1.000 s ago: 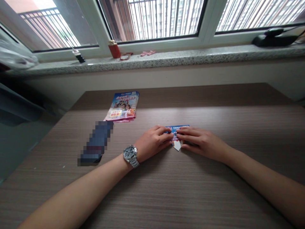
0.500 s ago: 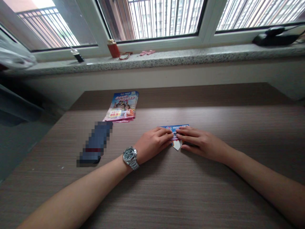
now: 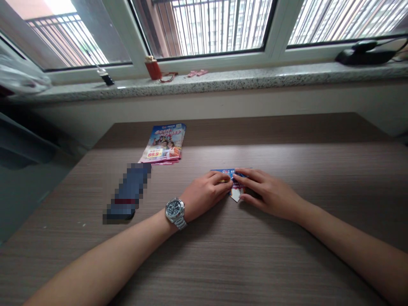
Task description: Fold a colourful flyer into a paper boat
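One steel wristwatch (image 3: pixel 175 210): is circling the wrist just behind the left hand (image 3: pixel 204 189).
Left hand: is lying palm down, fingers loosely curled, tips pressing the paper's left side; whether the thumb is pinching, I cannot tell.
Right hand (image 3: pixel 270 193): is spreading its fingers partly open, pressing the right side from above without gripping.
Folded leaflet (image 3: pixel 236 190): is lying flat on the wood-grain table (image 3: pixel 204 263) under both hands' fingertips, its white tip showing between them.
Leaflet handling: is probably feeling light, thin, springy and slightly slick; creasing easily, it is best taken by its side edges.
Blurred dark-blue object (image 3: pixel 129 191): is lying left of the left hand.
Leaflet stack (image 3: pixel 164 142): is resting beyond and left of the left hand.
Granite windowsill (image 3: pixel 255 80): is running well beyond both hands.
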Demonstrator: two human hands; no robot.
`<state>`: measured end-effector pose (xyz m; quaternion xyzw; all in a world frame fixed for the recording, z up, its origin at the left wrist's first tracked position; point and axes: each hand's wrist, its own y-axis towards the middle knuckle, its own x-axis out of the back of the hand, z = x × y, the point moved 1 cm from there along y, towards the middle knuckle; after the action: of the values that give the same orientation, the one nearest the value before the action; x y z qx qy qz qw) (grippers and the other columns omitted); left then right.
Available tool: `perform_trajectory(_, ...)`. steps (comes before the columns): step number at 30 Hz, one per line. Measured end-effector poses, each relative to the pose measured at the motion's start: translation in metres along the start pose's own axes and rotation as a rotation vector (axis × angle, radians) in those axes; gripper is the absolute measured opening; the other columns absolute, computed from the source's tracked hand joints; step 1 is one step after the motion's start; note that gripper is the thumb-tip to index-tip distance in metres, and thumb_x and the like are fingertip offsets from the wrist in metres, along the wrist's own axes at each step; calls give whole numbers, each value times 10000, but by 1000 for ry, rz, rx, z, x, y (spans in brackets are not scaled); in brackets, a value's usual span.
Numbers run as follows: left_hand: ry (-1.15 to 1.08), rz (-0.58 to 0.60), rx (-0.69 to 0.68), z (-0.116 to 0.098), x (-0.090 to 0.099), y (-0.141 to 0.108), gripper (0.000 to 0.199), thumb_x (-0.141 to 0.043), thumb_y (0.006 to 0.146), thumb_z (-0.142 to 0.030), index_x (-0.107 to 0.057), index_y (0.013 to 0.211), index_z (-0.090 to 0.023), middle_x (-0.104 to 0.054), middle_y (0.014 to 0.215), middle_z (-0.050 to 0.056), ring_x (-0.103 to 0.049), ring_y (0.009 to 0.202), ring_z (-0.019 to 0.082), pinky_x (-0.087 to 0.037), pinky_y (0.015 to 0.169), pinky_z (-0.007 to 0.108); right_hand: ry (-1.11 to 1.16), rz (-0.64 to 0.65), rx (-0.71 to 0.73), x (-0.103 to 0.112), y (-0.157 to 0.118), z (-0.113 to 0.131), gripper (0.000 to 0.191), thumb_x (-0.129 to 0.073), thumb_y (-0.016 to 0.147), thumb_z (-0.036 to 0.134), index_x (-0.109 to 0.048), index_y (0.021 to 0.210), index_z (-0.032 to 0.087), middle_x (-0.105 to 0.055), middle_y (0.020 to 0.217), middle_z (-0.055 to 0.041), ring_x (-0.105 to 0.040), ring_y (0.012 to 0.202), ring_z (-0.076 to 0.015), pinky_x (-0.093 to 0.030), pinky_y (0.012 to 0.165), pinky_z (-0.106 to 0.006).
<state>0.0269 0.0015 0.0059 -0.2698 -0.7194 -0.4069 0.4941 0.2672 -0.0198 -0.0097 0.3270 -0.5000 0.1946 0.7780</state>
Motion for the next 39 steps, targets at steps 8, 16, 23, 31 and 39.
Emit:
perform_trajectory(8,-43,26,32,-2,1,0,255,-458,1035,-272,-649,1194,-211,-645,1182,87,-599,1098,202,-566,925,359,-39,-9,23,-3,-1,1,469,-566,971,340,-548,1413,184,-541,1459,-176,-543,1316,-319,-465,1098,-522)
perform_trajectory(16,-65,33,54,-3,1,1,243,-472,1028,-268,-644,1185,-200,-639,1194,92,-598,1116,209,-558,951,356,-82,25,45,-4,-1,3,491,-541,989,350,-523,1430,136,-523,1471,-206,-500,1361,-323,-437,1120,-521)
perform_trajectory(23,-55,5,101,-4,-4,-2,364,-470,1023,-275,-532,1363,-161,-577,1355,122,-571,1199,254,-548,1002,423,-77,16,44,-6,-1,5,500,-541,989,329,-504,1449,137,-516,1481,-207,-487,1373,-329,-444,1112,-532)
perform_trajectory(31,-83,52,125,-8,0,-2,405,-515,995,-302,-546,1370,-153,-545,1408,132,-520,1270,273,-490,1088,453,-92,21,17,-3,-2,6,500,-551,982,334,-514,1449,162,-505,1498,-185,-489,1374,-322,-443,1118,-525)
perform_trajectory(39,-76,68,90,-7,-1,-3,418,-506,994,-287,-532,1382,-133,-562,1384,140,-493,1314,280,-473,1111,457,-123,15,22,-3,-2,7,500,-551,984,337,-499,1460,196,-502,1507,-155,-499,1368,-311,-455,1110,-517)
